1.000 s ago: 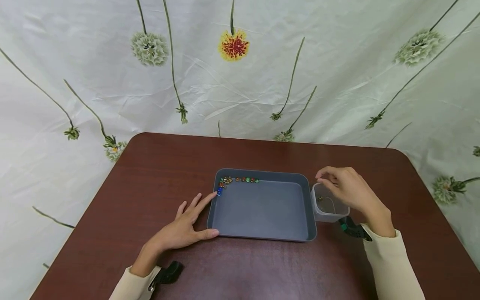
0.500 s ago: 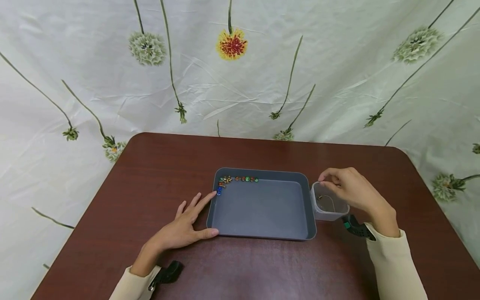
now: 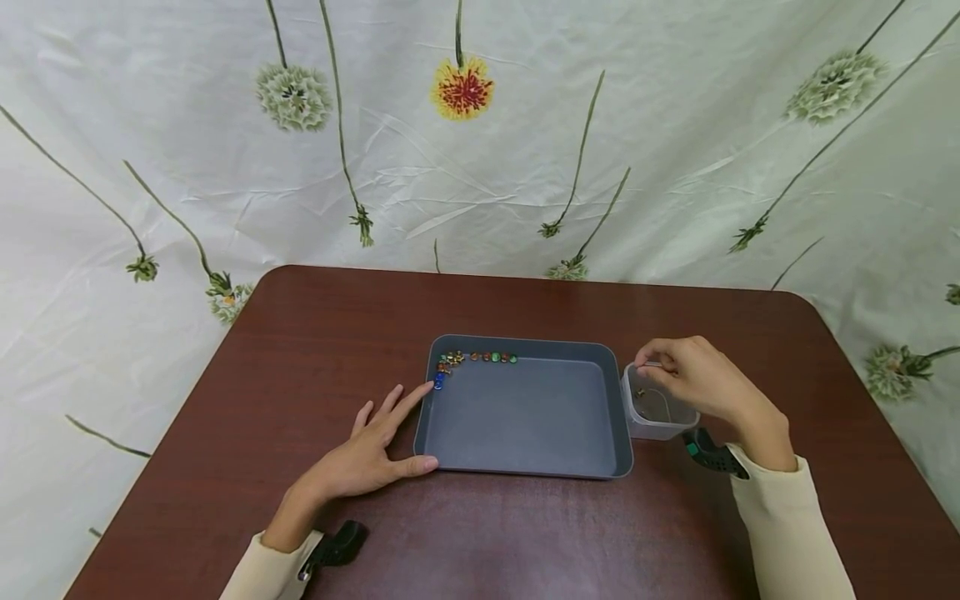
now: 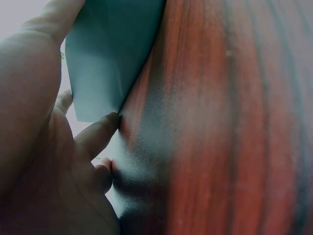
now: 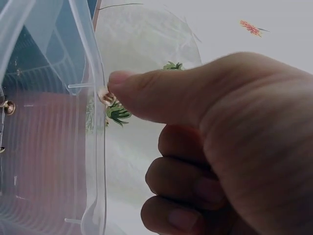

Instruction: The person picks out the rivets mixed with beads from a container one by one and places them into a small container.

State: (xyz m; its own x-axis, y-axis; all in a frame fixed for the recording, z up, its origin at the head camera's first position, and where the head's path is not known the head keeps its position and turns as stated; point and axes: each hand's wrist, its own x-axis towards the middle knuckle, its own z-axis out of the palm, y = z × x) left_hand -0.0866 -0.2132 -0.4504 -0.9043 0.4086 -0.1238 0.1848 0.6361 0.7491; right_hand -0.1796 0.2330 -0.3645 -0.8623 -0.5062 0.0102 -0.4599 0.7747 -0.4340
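My left hand (image 3: 365,458) lies with spread, straight fingers at the left side of a grey tray (image 3: 525,425). Its index fingertip touches the rim near two blue beads (image 3: 438,382), and its thumb is at the near left corner. Over a clear plastic container (image 5: 98,176), my right hand (image 3: 701,379) pinches a small gold-coloured bead (image 5: 105,96) between thumb and index finger; the other fingers are curled. Inside that container are a small gold piece (image 5: 9,106) and a thin pale string or wire (image 3: 666,407).
Several gold pieces (image 3: 453,358) cluster in the tray's far left corner. A row of red and green beads (image 3: 496,357) runs along its far wall. The container stands against the tray's right side on a brown table (image 3: 337,333). Behind hangs a flowered cloth (image 3: 480,167).
My right hand has shifted very slightly over the container, its fingertips dipping a little lower. The left hand and the beads in the tray have stayed put.
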